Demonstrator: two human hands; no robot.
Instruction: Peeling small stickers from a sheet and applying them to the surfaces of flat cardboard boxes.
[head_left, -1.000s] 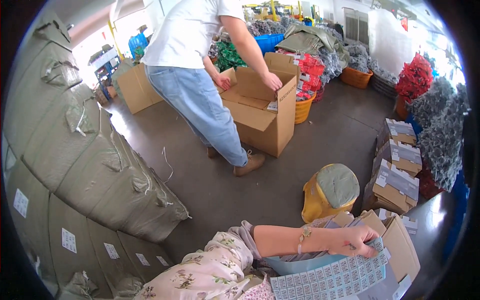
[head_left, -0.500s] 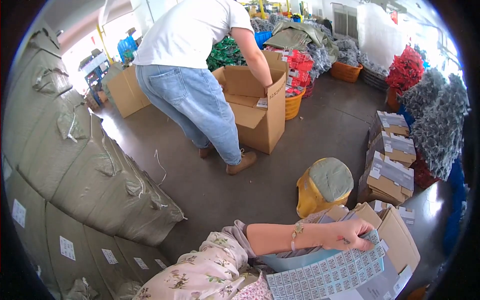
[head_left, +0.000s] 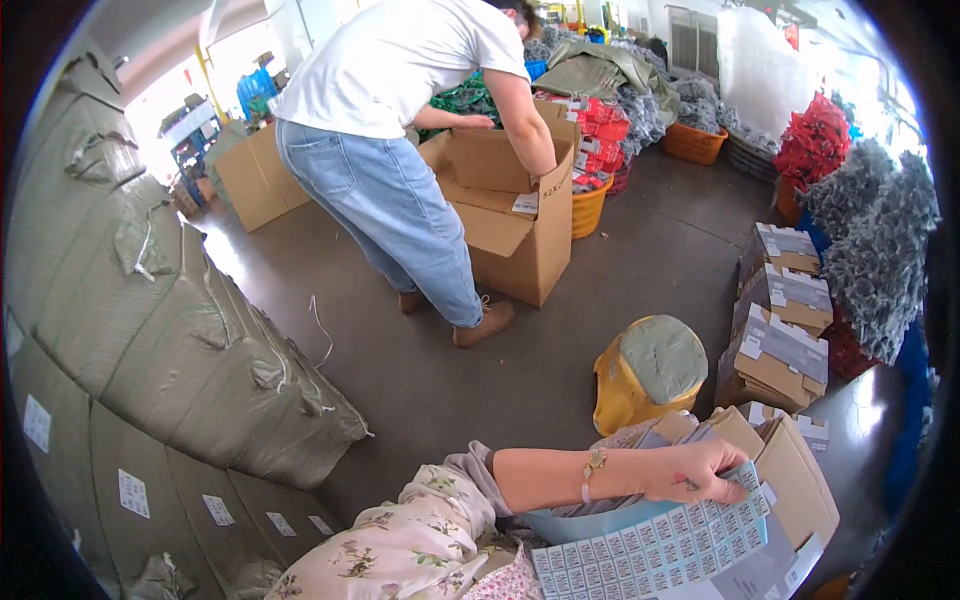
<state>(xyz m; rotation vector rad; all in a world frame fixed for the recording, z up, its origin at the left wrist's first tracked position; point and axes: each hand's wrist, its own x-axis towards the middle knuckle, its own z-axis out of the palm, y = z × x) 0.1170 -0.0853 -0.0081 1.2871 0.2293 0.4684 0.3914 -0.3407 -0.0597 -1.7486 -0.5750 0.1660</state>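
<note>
My left hand [head_left: 705, 472] reaches across from the lower left, thumb and fingers pinched on the right end of a sheet of labels [head_left: 650, 545]. The long sheet has rows of small printed stickers on a pale blue backing, and it curves down toward the lower edge. Under and beyond it lie flattened cardboard boxes [head_left: 800, 480], brown with grey printed faces. A bracelet and a floral sleeve show on this arm. My right hand is out of view.
A yellow stool [head_left: 655, 370] with a padded grey top stands ahead. Stacked flat boxes [head_left: 775, 350] are at right, wrapped bales [head_left: 180, 330] at left. A co-worker [head_left: 400, 150] bends over a large open carton [head_left: 540, 235]. Baskets of grey and red tinsel-like goods [head_left: 865, 240] line the far right.
The co-worker has shifted slightly right over the carton, and their other hand now shows above it. My left hand and the label sheet stay almost unchanged.
</note>
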